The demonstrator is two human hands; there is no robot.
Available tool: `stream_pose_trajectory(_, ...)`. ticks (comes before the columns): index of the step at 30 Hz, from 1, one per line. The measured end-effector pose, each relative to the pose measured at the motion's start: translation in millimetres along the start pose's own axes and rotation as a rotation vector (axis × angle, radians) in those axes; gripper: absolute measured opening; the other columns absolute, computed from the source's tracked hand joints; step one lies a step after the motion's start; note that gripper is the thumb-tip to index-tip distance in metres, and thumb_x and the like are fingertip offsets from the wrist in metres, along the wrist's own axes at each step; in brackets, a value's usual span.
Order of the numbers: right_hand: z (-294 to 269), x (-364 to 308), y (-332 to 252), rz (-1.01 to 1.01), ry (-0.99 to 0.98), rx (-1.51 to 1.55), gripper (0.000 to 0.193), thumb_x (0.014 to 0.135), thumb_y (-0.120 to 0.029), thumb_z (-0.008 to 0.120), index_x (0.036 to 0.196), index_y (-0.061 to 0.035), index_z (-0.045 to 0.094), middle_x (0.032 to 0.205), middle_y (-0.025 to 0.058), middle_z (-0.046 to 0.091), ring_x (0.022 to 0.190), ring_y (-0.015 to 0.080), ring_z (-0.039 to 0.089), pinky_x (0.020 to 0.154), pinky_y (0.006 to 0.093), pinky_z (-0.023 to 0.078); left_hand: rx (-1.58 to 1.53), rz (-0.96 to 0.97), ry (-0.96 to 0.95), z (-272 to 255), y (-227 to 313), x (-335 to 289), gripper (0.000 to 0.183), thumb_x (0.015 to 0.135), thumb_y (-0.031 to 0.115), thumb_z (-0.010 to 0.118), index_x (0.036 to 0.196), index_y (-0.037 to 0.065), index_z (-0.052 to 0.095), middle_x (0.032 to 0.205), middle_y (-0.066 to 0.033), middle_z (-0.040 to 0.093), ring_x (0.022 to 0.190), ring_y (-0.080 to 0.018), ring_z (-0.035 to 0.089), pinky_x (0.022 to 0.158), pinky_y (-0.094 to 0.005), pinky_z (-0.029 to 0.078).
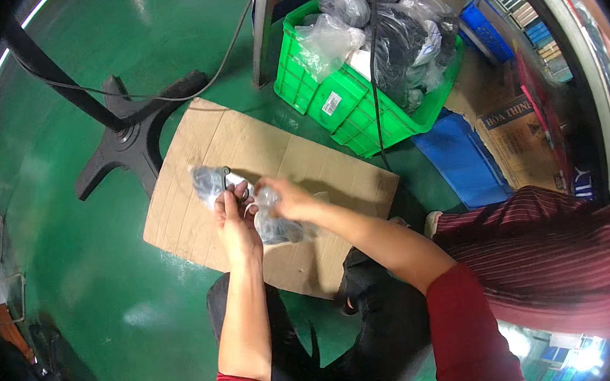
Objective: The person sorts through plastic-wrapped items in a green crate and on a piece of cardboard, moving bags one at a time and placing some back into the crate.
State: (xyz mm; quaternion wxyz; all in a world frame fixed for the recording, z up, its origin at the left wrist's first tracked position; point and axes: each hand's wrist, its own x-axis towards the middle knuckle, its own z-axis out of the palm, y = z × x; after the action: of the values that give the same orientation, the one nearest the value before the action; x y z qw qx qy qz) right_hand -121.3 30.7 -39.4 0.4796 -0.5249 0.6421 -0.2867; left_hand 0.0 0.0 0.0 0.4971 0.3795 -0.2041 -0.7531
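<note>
My left hand point(232, 217) is closed on a small black part point(228, 177) with a ring-like end, held above a flat cardboard sheet point(242, 134). Just to its right, my right hand point(290, 200) has its fingers closed around the upper part of a see-through plastic bag point(268, 196). Dark contents show in the lower part of that bag, close to the cardboard. Another see-through bag with dark things point(207, 179) lies beyond my left hand, partly covered by it. What the bags contain is too small to make out.
A green plastic crate point(327, 112) heaped with bagged dark items stands at the far right of the cardboard. A black star-shaped stand base point(125, 137) is at the left. Blue bins and a printed carton point(522, 139) sit at right, near a striped dark-red cloth point(543, 257).
</note>
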Motion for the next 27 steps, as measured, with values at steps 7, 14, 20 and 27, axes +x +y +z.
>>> stream_pose_trajectory(7,-35.6,-3.7,-67.7,0.071,-0.411,-0.603,0.049,0.063,-0.020,0.059,0.106,-0.0038,0.043,0.098,0.0175,0.050,0.091,0.0282,0.048,0.079,0.0332,0.038,-0.018,-0.086,-0.020,-14.0,-3.4,22.2,0.016,0.082,0.017,0.044,0.090,0.003,0.046,0.082,-0.0081,0.054,0.068,-0.0148,0.053,0.055,-0.0238,0.045)
stream_pose_trajectory(14,-207.5,-61.4,-89.9,0.189,-0.213,-0.116,0.031,0.072,-0.021,0.056,0.097,-0.0042,0.051,0.087,0.0085,0.057,0.081,0.0168,0.054,0.070,0.0265,0.042,0.052,-0.177,-0.010,-14.1,-24.0,38.5,0.017,0.079,0.012,0.048,0.093,0.004,0.046,0.078,-0.0098,0.055,0.066,-0.0201,0.057,0.059,-0.0274,0.048)
stream_pose_trajectory(20,-361.3,-47.4,-42.3,0.038,0.714,-0.022,0.024,0.071,-0.014,0.053,0.093,-0.0049,0.053,0.079,0.0042,0.057,0.069,0.0126,0.054,0.060,0.0236,0.043,0.230,-0.123,0.121,-19.6,18.1,55.5,0.020,0.076,0.014,0.051,0.094,0.006,0.047,0.076,-0.0065,0.054,0.065,-0.0194,0.056,0.058,-0.0275,0.047)
stream_pose_trajectory(27,-458.3,88.5,-53.3,0.170,1.027,-0.046,0.055,0.063,-0.046,0.057,0.096,-0.0025,0.052,0.087,0.0101,0.056,0.076,0.0201,0.054,0.064,0.0294,0.043,0.509,0.080,0.205,-25.5,71.3,53.4,0.014,0.080,0.014,0.045,0.091,0.006,0.048,0.070,-0.0023,0.053,0.061,-0.0114,0.054,0.054,-0.0211,0.044)
